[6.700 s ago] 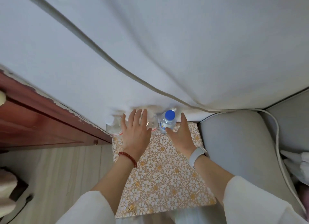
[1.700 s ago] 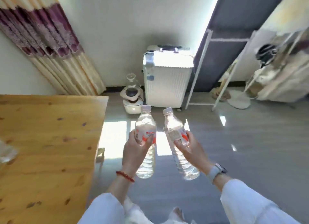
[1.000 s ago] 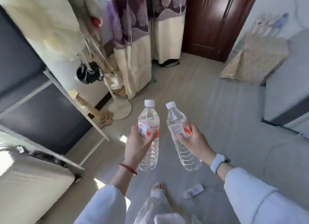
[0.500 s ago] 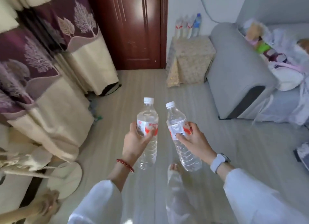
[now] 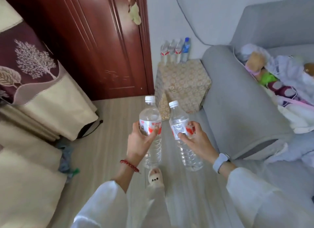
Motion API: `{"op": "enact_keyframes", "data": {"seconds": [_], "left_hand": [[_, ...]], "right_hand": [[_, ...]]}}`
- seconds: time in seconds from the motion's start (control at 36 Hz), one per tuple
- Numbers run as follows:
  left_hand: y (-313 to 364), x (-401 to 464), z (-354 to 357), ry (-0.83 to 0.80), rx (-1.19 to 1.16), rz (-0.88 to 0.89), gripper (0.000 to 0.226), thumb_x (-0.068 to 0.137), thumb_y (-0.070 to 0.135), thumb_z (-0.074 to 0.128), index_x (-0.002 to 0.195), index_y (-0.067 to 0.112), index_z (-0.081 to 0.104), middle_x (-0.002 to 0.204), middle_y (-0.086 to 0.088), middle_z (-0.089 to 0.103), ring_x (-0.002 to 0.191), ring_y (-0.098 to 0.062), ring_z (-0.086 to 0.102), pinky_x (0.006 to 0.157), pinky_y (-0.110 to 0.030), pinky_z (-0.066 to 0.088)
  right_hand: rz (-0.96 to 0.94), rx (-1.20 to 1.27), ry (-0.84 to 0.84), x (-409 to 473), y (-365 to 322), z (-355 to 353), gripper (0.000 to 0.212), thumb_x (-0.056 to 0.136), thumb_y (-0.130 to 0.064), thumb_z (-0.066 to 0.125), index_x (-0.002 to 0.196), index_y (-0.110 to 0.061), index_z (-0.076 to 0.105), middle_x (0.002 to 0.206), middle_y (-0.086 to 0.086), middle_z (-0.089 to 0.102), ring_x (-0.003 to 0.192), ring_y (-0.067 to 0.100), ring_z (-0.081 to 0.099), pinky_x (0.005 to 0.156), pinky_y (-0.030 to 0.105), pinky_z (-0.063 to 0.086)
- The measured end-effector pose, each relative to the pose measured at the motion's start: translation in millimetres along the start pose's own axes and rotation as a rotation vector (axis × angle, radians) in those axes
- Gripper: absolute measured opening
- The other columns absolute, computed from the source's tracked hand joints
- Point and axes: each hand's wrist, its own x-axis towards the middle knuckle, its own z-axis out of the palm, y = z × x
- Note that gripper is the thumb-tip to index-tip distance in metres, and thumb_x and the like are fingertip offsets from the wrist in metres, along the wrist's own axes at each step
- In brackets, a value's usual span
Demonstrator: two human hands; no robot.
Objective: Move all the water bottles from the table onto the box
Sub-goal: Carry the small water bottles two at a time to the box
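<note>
Two clear water bottles are being carried in the air over the floor (image 5: 105, 142), one in each hand. The left bottle (image 5: 150, 125) is standing nearly upright, white cap up, its long axis close to vertical, with its red and white label facing the camera. The right bottle (image 5: 182, 130) is leaning, cap tipped toward the left bottle and base swinging out to the right. The two are near each other at the caps but not touching.

The left hand (image 5: 138, 142) is gripping its bottle at the label, fingers curled round the far side and thumb (image 5: 153, 130) pressing on the front. The right hand (image 5: 197, 141) is holding its bottle at the label too, fingers (image 5: 195, 125) wrapping the right side and thumb along the front.

Ahead, the box (image 5: 183, 81), draped in a floral cloth, is sitting on the floor between a dark red door (image 5: 95, 40) and the arm of a grey sofa (image 5: 237, 100). Four bottles (image 5: 175, 50) are already standing upright in a row along its back edge against the wall; the one on the right has a blue cap. The front part of the box top is lying bare. A strip of floor is running open from the hands to the box. A curtain (image 5: 34, 74) is hanging at the left.
</note>
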Motion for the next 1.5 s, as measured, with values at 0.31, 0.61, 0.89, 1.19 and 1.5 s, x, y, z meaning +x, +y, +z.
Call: {"op": "enact_keyframes", "data": {"seconds": [0.31,0.61,0.89,1.19,1.5], "left_hand": [[47.0,273.1,61.6,-0.047,-0.059,-0.03,0.052,0.072,0.042,0.073,0.108,0.014,0.048,0.082,0.01,0.06,0.079,-0.016,0.062,0.073,-0.032,0.052],[100.1,472.8,149.1,-0.116,-0.099,-0.097,0.049,0.073,0.034,0.075,0.11,0.019,0.046,0.084,0.013,0.059,0.075,-0.005,0.059,0.065,-0.018,0.045],[84.6,617.5,261.2,-0.118,-0.115,-0.264,0.066,0.066,0.033,0.081,0.116,0.012,0.042,0.103,-0.007,0.062,0.094,-0.022,0.062,0.066,-0.017,0.045],[35.2,729.5,334.2,-0.037,-0.05,-0.324,0.078,0.068,0.027,0.08,0.132,0.022,0.036,0.105,0.008,0.054,0.093,-0.012,0.052,0.075,-0.022,0.038],[4.7,789.4,376.4,-0.006,-0.103,-0.314,0.084,0.066,0.018,0.082,0.132,0.018,0.03,0.105,0.007,0.049,0.094,-0.013,0.05,0.076,-0.024,0.041]], "right_hand": [[0.011,-0.003,0.009,273.2,-36.8,-23.4,0.056,0.078,-0.037,0.068,0.12,-0.016,0.037,0.104,-0.005,0.057,0.094,0.016,0.059,0.083,0.032,0.049],[0.152,0.163,0.041,481.3,-31.5,-66.5,0.051,0.078,-0.028,0.069,0.112,-0.027,0.03,0.1,-0.007,0.054,0.089,0.013,0.058,0.077,0.027,0.048],[0.188,0.174,-0.073,673.7,35.2,-70.6,0.069,0.073,-0.024,0.075,0.126,-0.02,0.031,0.119,-0.001,0.051,0.104,0.019,0.055,0.082,0.029,0.046],[0.232,0.056,-0.115,810.6,83.3,-18.2,0.071,0.072,-0.025,0.074,0.126,-0.017,0.028,0.112,-0.002,0.054,0.1,0.019,0.058,0.075,0.03,0.05],[0.201,0.292,0.025,880.1,105.4,37.1,0.074,0.071,-0.016,0.077,0.128,-0.014,0.03,0.123,0.002,0.051,0.111,0.018,0.054,0.091,0.028,0.05]]}}
